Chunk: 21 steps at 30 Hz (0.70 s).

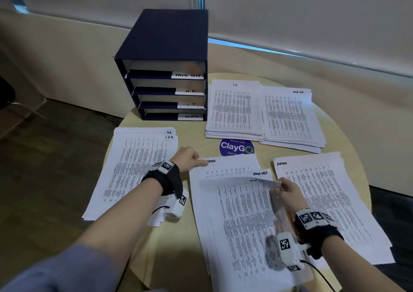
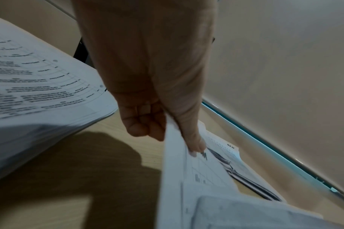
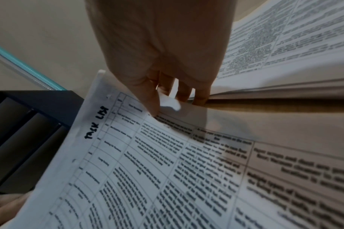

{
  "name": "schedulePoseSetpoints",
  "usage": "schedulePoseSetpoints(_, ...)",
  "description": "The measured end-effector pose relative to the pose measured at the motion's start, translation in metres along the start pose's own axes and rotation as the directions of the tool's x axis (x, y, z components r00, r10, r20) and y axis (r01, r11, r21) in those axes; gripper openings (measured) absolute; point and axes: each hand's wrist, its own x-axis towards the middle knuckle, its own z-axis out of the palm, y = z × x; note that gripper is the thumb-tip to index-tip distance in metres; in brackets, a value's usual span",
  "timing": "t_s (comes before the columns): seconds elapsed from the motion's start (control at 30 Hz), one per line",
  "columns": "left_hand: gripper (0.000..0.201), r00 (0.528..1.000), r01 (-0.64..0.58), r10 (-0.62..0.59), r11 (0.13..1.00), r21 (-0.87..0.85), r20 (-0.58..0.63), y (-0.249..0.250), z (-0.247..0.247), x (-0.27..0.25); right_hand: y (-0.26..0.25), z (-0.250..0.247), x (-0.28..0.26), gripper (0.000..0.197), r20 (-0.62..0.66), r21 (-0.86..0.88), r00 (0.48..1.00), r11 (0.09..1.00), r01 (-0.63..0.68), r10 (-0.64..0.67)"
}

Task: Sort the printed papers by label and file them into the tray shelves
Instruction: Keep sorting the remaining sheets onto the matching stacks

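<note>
We hold the middle pile (image 1: pixel 241 222), which lies in front of the dark file box (image 1: pixel 165 68) on the round table (image 1: pixel 348 135). Our right hand (image 1: pixel 288 191) pinches the top sheet (image 1: pixel 237 182), marked TASK LIST, by its far right corner, lifted and curling. Our left hand (image 1: pixel 187 157), fingers curled, presses its thumb on the far left corner of the pile. The paper is thin, smooth and limp; we judge two sheets may cling and lift together, or the loose pile may skew and slide.
</note>
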Motion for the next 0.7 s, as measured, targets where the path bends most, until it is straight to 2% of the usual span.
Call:
schedulePoseSetpoints(0.13,0.059,0.999,0.048,-0.05,0.996,-0.068,-0.019,0.003,-0.002,-0.001,0.002,0.001,-0.001,0.013,-0.02,0.052,0.999,0.998,-0.046,0.047)
schedulePoseSetpoints(0.23,0.057,0.989,0.132,-0.14,0.981,-0.14,-0.052,0.001,-0.003,-0.001,-0.004,0.002,-0.007,0.027,-0.06,0.182,0.995,0.981,-0.068,0.08)
schedulePoseSetpoints(0.33,0.061,0.96,0.178,-0.23,0.942,-0.285,-0.161,-0.007,-0.006,-0.005,-0.003,-0.001,-0.007,0.023,-0.049,0.219,0.994,0.972,-0.087,0.099)
schedulePoseSetpoints(0.4,0.058,0.938,0.146,-0.257,0.902,-0.407,-0.234,-0.013,-0.004,-0.008,-0.003,-0.004,-0.005,0.025,-0.063,0.275,0.992,0.958,-0.085,0.106)
schedulePoseSetpoints(0.47,0.062,0.963,0.093,-0.222,0.81,-0.579,-0.156,-0.009,0.002,-0.017,-0.016,-0.007,-0.006,0.024,-0.082,0.362,0.992,0.93,-0.061,0.097)
schedulePoseSetpoints(0.53,0.073,0.991,0.102,-0.135,0.675,-0.731,0.013,-0.001,0.015,-0.025,-0.034,-0.011,-0.008,0.024,-0.061,0.486,0.995,0.873,-0.039,0.078)
schedulePoseSetpoints(0.57,0.078,0.99,0.139,-0.091,0.624,-0.769,0.105,0.003,0.023,-0.028,-0.043,-0.013,-0.007,0.025,-0.057,0.545,0.996,0.838,-0.028,0.07)
schedulePoseSetpoints(0.63,0.09,0.971,0.216,-0.062,0.638,-0.739,0.231,0.011,0.039,-0.035,-0.055,-0.016,0.002,0.023,-0.061,0.617,0.996,0.787,-0.014,0.065)
schedulePoseSetpoints(0.67,0.093,0.967,0.227,-0.071,0.674,-0.703,0.244,0.012,0.045,-0.037,-0.061,-0.017,0.006,0.021,-0.083,0.641,0.993,0.768,-0.007,0.078)
schedulePoseSetpoints(0.7,0.087,0.975,0.199,-0.069,0.705,-0.681,0.213,0.014,0.05,-0.039,-0.063,-0.017,0.012,0.019,-0.1,0.67,0.99,0.742,-0.004,0.095)
